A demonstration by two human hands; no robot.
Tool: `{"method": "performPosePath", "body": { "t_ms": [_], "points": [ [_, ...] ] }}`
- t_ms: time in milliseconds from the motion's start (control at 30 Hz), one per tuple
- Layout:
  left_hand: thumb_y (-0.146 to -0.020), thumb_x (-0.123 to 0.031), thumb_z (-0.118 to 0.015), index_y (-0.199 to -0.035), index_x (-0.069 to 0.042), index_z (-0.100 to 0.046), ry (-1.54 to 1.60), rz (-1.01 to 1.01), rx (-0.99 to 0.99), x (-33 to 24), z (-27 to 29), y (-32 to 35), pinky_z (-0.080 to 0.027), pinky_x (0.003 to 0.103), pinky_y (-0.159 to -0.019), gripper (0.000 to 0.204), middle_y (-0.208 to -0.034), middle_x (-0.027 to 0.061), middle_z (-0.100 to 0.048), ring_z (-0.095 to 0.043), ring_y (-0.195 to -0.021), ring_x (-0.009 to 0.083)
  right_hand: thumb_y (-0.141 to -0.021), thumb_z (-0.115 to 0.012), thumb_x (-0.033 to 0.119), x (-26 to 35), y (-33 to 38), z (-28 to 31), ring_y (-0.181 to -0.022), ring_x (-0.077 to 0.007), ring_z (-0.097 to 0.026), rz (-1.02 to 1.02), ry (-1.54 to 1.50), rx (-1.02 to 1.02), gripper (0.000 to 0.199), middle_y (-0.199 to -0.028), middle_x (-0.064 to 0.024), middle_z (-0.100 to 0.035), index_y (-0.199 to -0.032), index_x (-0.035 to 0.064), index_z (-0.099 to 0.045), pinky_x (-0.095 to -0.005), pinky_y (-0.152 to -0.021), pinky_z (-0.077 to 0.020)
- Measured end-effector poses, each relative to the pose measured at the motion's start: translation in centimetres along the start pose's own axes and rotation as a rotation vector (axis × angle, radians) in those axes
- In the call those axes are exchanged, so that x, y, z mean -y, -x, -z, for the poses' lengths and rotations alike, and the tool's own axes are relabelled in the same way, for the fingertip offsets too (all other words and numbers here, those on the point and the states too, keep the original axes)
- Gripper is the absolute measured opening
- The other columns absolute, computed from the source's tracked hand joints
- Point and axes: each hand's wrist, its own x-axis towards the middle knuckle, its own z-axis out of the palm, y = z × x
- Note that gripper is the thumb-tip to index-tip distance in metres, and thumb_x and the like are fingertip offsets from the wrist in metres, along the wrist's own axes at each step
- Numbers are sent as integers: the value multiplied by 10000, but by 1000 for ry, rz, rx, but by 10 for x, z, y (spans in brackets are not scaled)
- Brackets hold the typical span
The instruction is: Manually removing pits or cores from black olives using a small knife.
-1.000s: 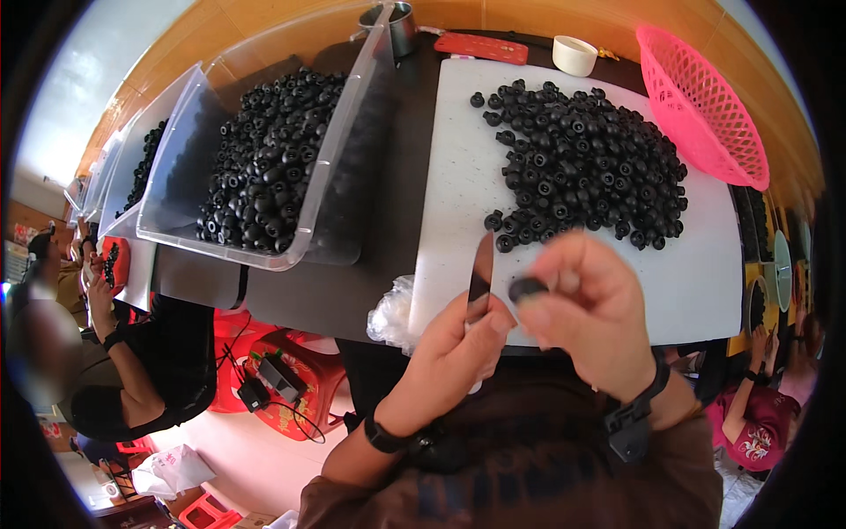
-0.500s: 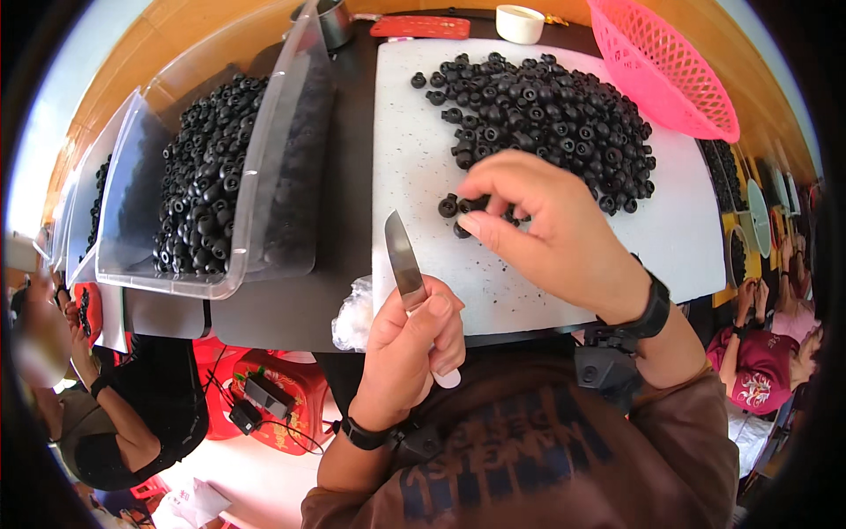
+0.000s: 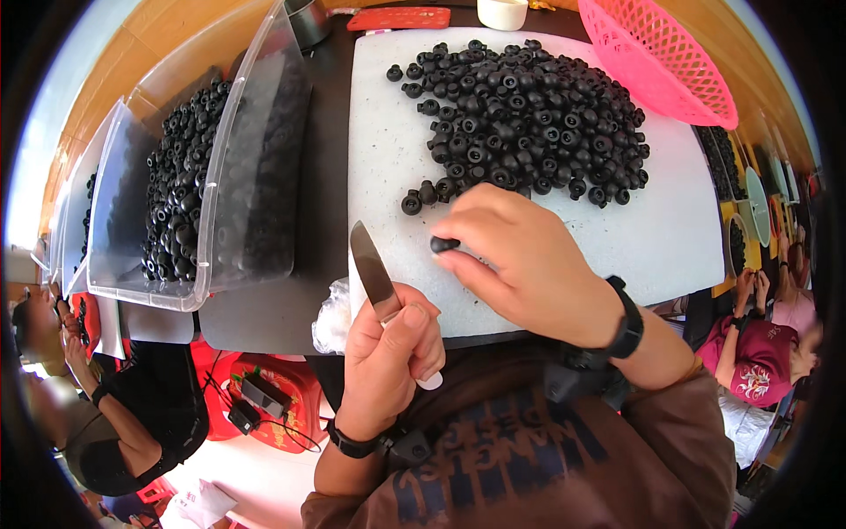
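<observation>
My left hand (image 3: 394,342) is closed round the handle of a small knife (image 3: 374,271), its blade pointing up and away from me. Between the thumb and forefinger of my right hand (image 3: 524,264) is a small black rubber-like bulb part (image 3: 443,244), mostly covered by the fingers. It hangs over a white foam board (image 3: 388,159), to the right of the blade and apart from it. A large heap of the same black parts (image 3: 538,123) lies on the far half of the board, with a few strays at its near left edge.
Left stands a clear plastic bin (image 3: 207,256) holding many black parts. A pink mesh basket (image 3: 656,66) leans at the far right. Behind the board are a white cup (image 3: 502,12) and a red flat case (image 3: 398,18). Crumpled clear plastic (image 3: 332,317) lies at the near edge. Other people work on both sides.
My right hand has pinched up one black part and drawn it nearer to me, away from the small group. The left hand with the knife shifted slightly left in view.
</observation>
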Motion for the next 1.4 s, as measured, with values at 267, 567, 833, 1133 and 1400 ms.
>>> {"method": "performPosePath", "body": {
  "t_ms": [267,567,833,1133,1400],
  "points": [
    [-891,-172,-517,-909,-6,-492,-326,-55,-46,-3,-18,7,-299,173,-499,169,-637,-15,-452,-380,-554,27,-899,-481,71,36,40,15,-756,-67,-517,-484,-1315,-11,209,-888,-34,-542,-1082,-22,-443,-199,-669,-422],
    [-779,0,-589,-871,-11,-544,-967,-467,-15,-3,-22,14,-398,245,-494,102,-677,77,-544,-513,-541,156,-842,-553,37,28,58,17,-779,-97,-486,-501,-1332,66,223,-926,-83,-516,-1031,1,-439,-229,-713,-402],
    [-688,5,-643,-843,-36,-536,-1290,-602,60,-5,-33,14,-401,304,-441,193,-614,77,-514,-523,-500,237,-827,-559,-47,24,67,8,-746,-45,-518,-377,-1385,-8,240,-914,-50,-567,-1042,-7,-463,-181,-644,-419],
    [-674,-52,-675,-834,-34,-531,-1417,-667,129,-1,-31,11,-395,315,-422,216,-592,63,-498,-510,-481,230,-843,-554,-11,18,76,7,-711,-50,-520,-426,-1569,46,239,-916,-53,-545,-1059,-13,-453,-165,-597,-420],
    [-663,-55,-682,-828,-43,-528,-1461,-588,118,-3,-34,11,-393,317,-425,226,-599,53,-480,-494,-473,224,-851,-540,-8,16,78,7,-720,-49,-513,-423,-1585,54,237,-936,-61,-535,-1068,-14,-446,-167,-609,-421]
  ]
}}
